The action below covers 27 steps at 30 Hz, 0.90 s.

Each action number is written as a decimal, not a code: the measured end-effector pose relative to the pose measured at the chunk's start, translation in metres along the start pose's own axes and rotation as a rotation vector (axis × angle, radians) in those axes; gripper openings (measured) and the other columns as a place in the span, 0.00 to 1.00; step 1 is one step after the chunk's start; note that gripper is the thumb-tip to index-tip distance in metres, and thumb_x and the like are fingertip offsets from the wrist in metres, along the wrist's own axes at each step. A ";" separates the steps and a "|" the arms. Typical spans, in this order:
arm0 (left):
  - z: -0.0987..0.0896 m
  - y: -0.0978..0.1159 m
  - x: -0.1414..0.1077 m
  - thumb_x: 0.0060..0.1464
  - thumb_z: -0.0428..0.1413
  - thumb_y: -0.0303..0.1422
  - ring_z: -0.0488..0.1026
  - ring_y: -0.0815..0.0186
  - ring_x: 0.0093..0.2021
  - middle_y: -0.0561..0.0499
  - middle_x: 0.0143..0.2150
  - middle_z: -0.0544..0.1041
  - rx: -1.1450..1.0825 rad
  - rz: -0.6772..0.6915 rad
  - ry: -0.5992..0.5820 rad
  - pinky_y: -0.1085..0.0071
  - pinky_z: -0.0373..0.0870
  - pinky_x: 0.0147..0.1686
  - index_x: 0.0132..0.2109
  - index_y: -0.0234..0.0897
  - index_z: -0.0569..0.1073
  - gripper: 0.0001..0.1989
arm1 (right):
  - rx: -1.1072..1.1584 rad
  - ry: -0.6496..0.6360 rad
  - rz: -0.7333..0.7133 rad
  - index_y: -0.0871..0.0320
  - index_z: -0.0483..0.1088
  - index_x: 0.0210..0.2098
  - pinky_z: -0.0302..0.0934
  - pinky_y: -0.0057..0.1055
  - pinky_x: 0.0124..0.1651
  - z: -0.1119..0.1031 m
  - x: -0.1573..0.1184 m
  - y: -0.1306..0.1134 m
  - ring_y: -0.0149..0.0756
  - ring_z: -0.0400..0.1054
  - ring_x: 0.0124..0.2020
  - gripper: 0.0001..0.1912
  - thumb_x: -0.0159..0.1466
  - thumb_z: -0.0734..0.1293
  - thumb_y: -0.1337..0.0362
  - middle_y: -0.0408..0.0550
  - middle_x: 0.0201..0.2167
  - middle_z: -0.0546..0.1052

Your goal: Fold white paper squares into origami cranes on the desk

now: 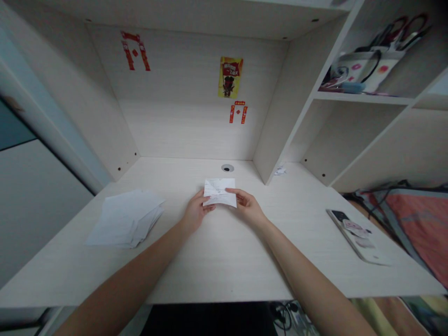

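A small creased white paper (pixel 220 190) lies near the middle of the pale wooden desk (pixel 224 261). My left hand (pixel 194 213) pinches its lower left edge. My right hand (pixel 247 204) grips its right side, with fingers laid over the paper's front edge. Both forearms reach in from the near edge of the desk.
A loose stack of white paper sheets (pixel 126 218) lies on the left of the desk. A phone (pixel 357 235) rests near the right edge. A cable hole (pixel 227 167) is at the back. Shelves on the right hold a cup with scissors (pixel 371 65). A crumpled scrap (pixel 280 171) sits by the shelf divider.
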<state>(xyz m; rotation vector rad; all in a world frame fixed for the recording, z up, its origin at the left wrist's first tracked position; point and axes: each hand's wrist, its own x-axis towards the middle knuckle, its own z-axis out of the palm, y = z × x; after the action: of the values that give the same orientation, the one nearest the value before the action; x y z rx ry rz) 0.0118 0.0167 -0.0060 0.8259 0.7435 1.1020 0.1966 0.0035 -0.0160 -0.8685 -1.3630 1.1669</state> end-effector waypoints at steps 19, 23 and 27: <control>0.011 -0.011 -0.011 0.40 0.63 0.43 0.69 0.53 0.51 0.42 0.51 0.73 0.101 0.062 -0.110 0.58 0.70 0.44 0.48 0.37 0.71 0.27 | -0.017 0.332 0.019 0.59 0.68 0.29 0.60 0.28 0.29 0.012 -0.003 -0.002 0.31 0.66 0.24 0.17 0.46 0.74 0.56 0.43 0.24 0.75; 0.014 -0.011 -0.009 0.37 0.66 0.35 0.73 0.61 0.43 0.45 0.44 0.77 0.227 0.073 0.025 0.66 0.70 0.42 0.44 0.34 0.73 0.23 | -0.020 0.343 -0.017 0.57 0.65 0.38 0.60 0.26 0.27 0.014 -0.004 0.001 0.31 0.67 0.25 0.23 0.45 0.74 0.57 0.43 0.26 0.75; 0.014 -0.012 -0.006 0.40 0.64 0.37 0.74 0.62 0.41 0.44 0.42 0.78 0.253 0.080 0.097 0.66 0.72 0.40 0.40 0.32 0.76 0.18 | -0.015 0.317 0.007 0.55 0.63 0.48 0.58 0.25 0.26 0.015 -0.004 0.000 0.30 0.65 0.24 0.32 0.46 0.74 0.58 0.41 0.25 0.74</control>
<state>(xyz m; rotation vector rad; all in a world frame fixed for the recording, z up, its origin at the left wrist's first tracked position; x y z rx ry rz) 0.0271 0.0052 -0.0091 1.0287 0.9521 1.1401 0.1828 -0.0030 -0.0166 -1.0216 -1.1111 0.9767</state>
